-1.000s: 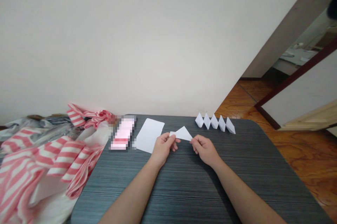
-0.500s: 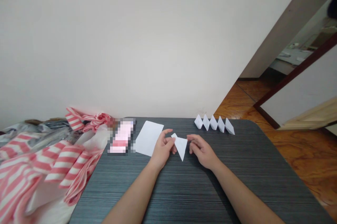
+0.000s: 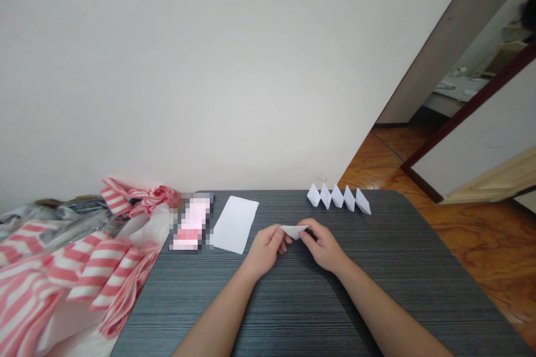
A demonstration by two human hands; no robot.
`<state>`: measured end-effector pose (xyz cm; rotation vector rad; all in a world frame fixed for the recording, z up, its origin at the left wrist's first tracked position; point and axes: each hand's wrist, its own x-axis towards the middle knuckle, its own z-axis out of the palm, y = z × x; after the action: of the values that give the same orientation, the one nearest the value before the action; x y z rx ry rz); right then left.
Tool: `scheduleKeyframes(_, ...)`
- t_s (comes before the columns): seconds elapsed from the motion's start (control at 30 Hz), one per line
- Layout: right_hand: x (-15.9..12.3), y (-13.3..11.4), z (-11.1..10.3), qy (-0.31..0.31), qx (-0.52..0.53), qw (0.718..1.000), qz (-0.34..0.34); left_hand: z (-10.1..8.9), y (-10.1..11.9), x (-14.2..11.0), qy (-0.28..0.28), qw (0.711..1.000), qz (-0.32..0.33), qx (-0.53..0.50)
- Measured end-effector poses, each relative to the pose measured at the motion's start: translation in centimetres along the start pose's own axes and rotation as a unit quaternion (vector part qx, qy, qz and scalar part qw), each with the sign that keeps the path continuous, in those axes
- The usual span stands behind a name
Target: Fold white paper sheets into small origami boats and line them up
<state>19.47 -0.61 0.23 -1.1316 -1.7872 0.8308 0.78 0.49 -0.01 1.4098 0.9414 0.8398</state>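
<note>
Left hand (image 3: pixel 263 251): the left end of the small folded paper (image 3: pixel 295 231) is gripped lightly by thumb and fingers, with the other fingers curled.
Right hand (image 3: pixel 324 246): the opposite end is pinched, the thumb set in front and the forefinger laid along the upper edge.
Small folded paper: it is held between both hands, above the near side of the dark table (image 3: pixel 288 312), with its long edge roughly level and its lower edge pointed; which layers are gripped cannot be told.
Crease: this seems to be a shaping or folding step; edges are best matched before pressure is applied, and the fold is best run from the middle outwards.
Grip: the tips should be held lightly, since thin points are easily bent or crumpled.
Row of folded pieces (image 3: pixel 337 197): five are stood near the table's far edge, well apart from the hands; their sharp points can be used as a guide.
White paper (image 3: pixel 235 225): it is laid flat beyond the left hand, beside a pixelated object (image 3: pixel 193 222), and should be kept clear of the forearm.
</note>
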Motion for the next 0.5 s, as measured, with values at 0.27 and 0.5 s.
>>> scheduleKeyframes(0.27,0.0,-0.1,0.1,-0.043,-0.022,0.999,0.015,-0.1,-0.1,0.1,0.007,0.997,-0.020,-0.078)
scheduleKeyframes(0.5,-0.3,1.1,0.2,-0.021,0.031,0.997,0.062,-0.2,0.3,0.3,0.051,0.996,-0.017,-0.076)
